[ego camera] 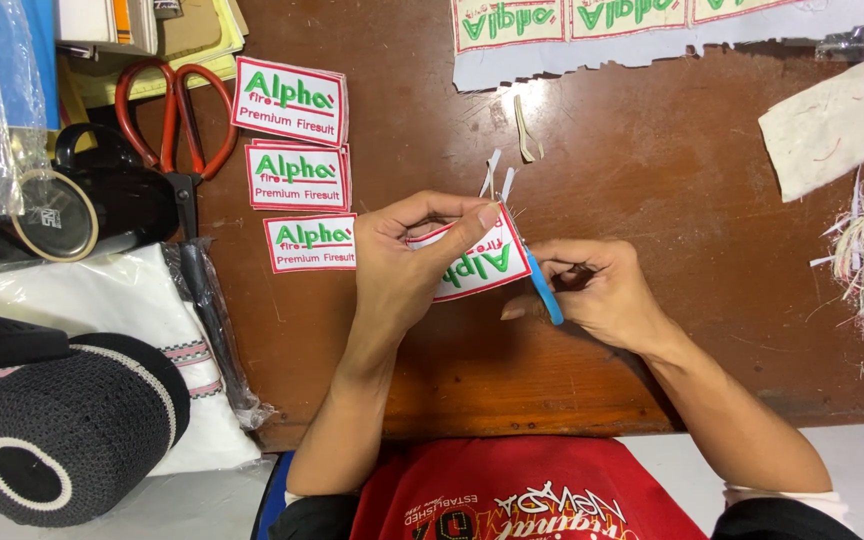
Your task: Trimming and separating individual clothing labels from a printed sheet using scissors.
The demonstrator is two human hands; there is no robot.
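My left hand (402, 262) pinches the embroidered patch (472, 262), long axis tilted up toward the right. My right hand (597, 290) grips a blue-handled cutter (544, 287) (thread snips, probably) at the patch's right edge.

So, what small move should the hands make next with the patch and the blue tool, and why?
Probably bring the blue tool in the right hand along the upper edge of the patch that the left hand pinches. White strips stick out there, while the three finished patches to the left have clean red borders.
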